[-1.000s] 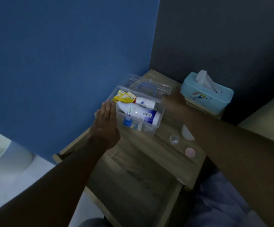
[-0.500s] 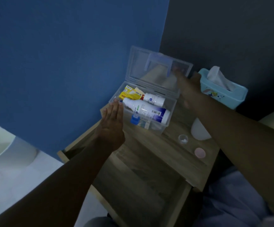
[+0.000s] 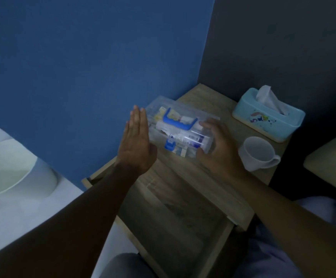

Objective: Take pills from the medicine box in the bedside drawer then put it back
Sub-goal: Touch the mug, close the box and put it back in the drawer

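The clear plastic medicine box [image 3: 185, 137] lies on the wooden bedside table [image 3: 201, 99] with its lid down and its blue handle [image 3: 176, 122] on top. Bottles and small packets show through the plastic. My left hand [image 3: 136, 145] is flat, fingers straight, right beside the box's left end and holding nothing. My right hand [image 3: 219, 149] cups the box's right end, thumb at the front corner and fingers on the lid. The open drawer [image 3: 173, 217] sticks out below the tabletop, and its inside looks bare.
A white mug [image 3: 257, 153] stands just right of my right hand. A light blue tissue box [image 3: 267, 119] sits behind it near the dark wall. A blue wall runs along the left. A pale round object [image 3: 6, 167] is on the floor at left.
The lid, which stood upright half a second ago, is now down on the box. My right hand came from the lid to the box's right end. The left hand stayed beside the box.
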`<state>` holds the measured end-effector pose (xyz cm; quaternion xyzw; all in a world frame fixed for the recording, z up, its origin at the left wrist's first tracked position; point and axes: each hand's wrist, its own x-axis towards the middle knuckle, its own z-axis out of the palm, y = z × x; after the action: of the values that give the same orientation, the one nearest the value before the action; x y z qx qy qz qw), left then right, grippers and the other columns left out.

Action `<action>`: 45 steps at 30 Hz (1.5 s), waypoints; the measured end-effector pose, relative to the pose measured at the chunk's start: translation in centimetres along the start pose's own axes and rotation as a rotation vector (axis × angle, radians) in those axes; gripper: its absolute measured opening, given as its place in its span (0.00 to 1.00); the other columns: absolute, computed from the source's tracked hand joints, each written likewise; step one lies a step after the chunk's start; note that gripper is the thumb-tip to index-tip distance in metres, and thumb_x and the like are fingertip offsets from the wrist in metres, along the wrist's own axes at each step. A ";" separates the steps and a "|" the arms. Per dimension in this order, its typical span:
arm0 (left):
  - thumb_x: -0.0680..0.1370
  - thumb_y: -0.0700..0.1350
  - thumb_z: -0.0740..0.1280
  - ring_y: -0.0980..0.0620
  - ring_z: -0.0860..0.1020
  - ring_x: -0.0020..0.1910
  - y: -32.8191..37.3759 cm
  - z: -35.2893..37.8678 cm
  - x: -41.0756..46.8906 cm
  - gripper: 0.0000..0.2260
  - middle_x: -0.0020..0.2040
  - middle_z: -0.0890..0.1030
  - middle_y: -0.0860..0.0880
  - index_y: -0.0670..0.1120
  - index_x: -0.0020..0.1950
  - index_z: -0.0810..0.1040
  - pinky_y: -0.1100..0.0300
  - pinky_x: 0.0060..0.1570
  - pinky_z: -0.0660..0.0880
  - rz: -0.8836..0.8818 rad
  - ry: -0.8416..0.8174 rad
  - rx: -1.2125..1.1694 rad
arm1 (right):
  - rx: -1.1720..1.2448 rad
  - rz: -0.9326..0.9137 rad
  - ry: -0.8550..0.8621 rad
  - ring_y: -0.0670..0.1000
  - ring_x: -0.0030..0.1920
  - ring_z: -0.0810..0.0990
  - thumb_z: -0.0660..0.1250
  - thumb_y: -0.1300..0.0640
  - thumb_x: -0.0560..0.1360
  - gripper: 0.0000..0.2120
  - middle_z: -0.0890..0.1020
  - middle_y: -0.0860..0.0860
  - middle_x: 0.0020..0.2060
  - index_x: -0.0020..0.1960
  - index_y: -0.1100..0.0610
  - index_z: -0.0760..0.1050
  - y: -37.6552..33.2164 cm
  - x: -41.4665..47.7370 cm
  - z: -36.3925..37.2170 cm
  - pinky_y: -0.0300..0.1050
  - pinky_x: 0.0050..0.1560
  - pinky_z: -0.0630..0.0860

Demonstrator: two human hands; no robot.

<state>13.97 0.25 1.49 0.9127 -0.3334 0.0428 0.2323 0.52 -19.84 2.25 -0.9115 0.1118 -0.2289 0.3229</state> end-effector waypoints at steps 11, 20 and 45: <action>0.72 0.39 0.65 0.48 0.40 0.79 0.6 2.7 0.1 0.44 0.81 0.40 0.46 0.44 0.80 0.40 0.53 0.76 0.40 0.124 -0.189 0.106 | -0.234 -0.181 -0.051 0.54 0.80 0.62 0.62 0.61 0.83 0.21 0.69 0.57 0.77 0.75 0.61 0.69 2.9 -2.0 2.3 0.54 0.79 0.63; 0.71 0.36 0.66 0.48 0.42 0.79 0.3 3.6 0.0 0.44 0.81 0.42 0.46 0.45 0.80 0.42 0.49 0.78 0.47 0.126 -0.151 0.050 | -0.396 -0.302 0.080 0.57 0.70 0.76 0.68 0.58 0.80 0.17 0.80 0.60 0.67 0.67 0.64 0.77 2.9 -1.3 2.5 0.53 0.72 0.72; 0.78 0.55 0.64 0.48 0.76 0.53 0.7 6.2 -1.9 0.15 0.56 0.81 0.49 0.51 0.61 0.75 0.53 0.50 0.72 -0.034 0.171 0.186 | -0.272 -0.265 0.163 0.54 0.64 0.82 0.72 0.60 0.78 0.13 0.85 0.59 0.59 0.60 0.65 0.82 2.5 -0.7 2.4 0.50 0.69 0.76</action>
<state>11.58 -1.92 -4.21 0.9289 -0.2912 0.1473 0.1752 1.00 -20.25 -1.27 -0.9319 0.0466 -0.3252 0.1539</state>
